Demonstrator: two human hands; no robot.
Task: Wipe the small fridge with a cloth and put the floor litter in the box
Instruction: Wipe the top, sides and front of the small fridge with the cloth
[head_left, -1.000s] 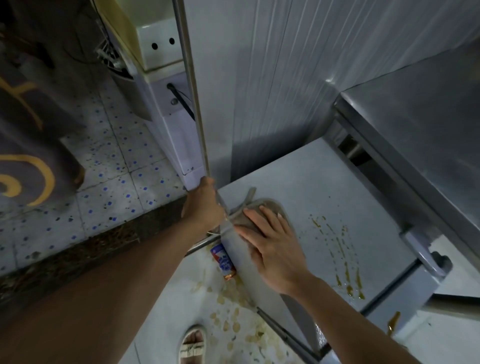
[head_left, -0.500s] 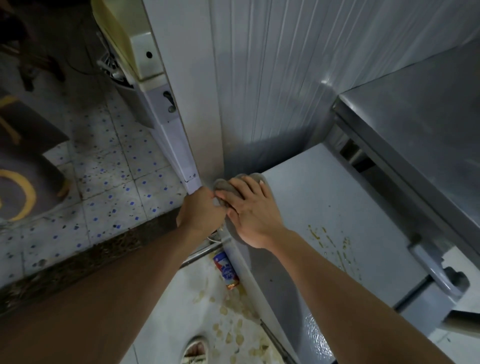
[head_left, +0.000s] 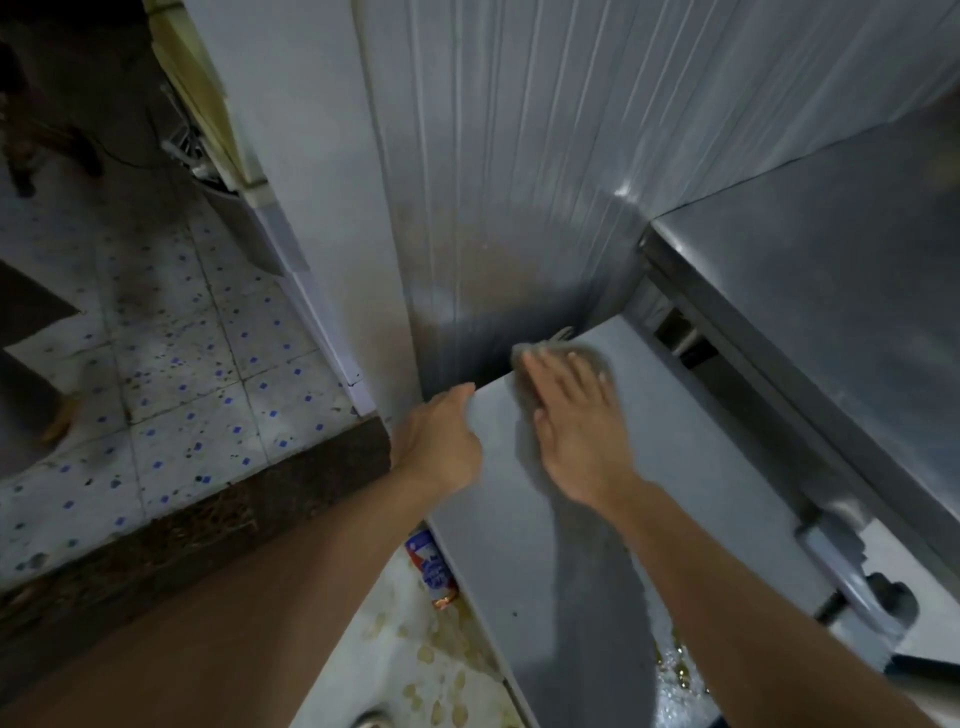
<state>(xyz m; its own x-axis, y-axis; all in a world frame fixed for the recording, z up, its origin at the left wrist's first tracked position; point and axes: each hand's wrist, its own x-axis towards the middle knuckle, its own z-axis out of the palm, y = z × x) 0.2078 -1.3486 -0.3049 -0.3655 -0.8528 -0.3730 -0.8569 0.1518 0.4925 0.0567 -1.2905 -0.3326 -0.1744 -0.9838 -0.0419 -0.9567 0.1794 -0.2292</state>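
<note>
since half a second ago the right hand (head_left: 574, 426) has slid the cloth (head_left: 558, 358) away from the left corner of the small fridge (head_left: 597, 519) toward the far edge of its top, and the yellowish drips that dotted the top a second ago are no longer seen there. the right hand now lies flat on the grey cloth, its fingers (head_left: 550, 371) straight and spread, pressing it against the fridge top near the ribbed wall panel (head_left: 519, 156); the hand and cloth are blurred. the left hand (head_left: 441, 436) rests at the near-left corner of the fridge top, its fingers curled over the edge and gripping it. below that corner, on the stained floor (head_left: 415, 649) just beside the fridge's side, lies a small red, white and blue wrapper (head_left: 431, 566), touching or nearly touching the fridge wall. yellowish spots mark the floor around it. a steel tabletop (head_left: 831, 291) stands to the right, higher than the fridge top, and a grey handle (head_left: 841, 566) shows at the fridge's right side. blue-dotted tiles (head_left: 182, 374) lie to the left.
</note>
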